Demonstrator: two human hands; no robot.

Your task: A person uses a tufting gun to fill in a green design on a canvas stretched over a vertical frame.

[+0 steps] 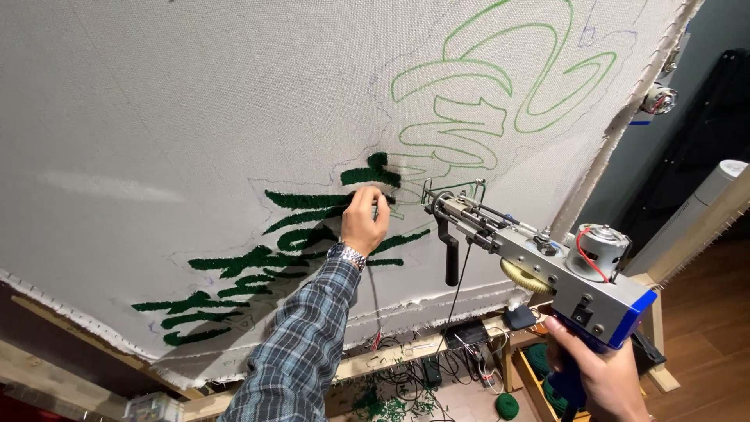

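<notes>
A large off-white tufting cloth (195, 117) is stretched on a wooden frame, with dark green tufted strokes (258, 258) in its lower middle and light green outlines (484, 86) above them. My left hand (366, 221), with a wristwatch and a plaid sleeve, presses its closed fingers against the cloth at the dark green tufting. My right hand (601, 375) grips the blue handle of a tufting gun (539, 258). The gun's needle end (431, 195) points at the cloth just right of my left hand.
The wooden frame's lower beam (406, 352) runs under the cloth. Cables, scraps of green yarn and a green yarn ball (506, 405) lie on the floor below. A white tube (703, 195) and dark objects stand at the right over a wooden floor (711, 328).
</notes>
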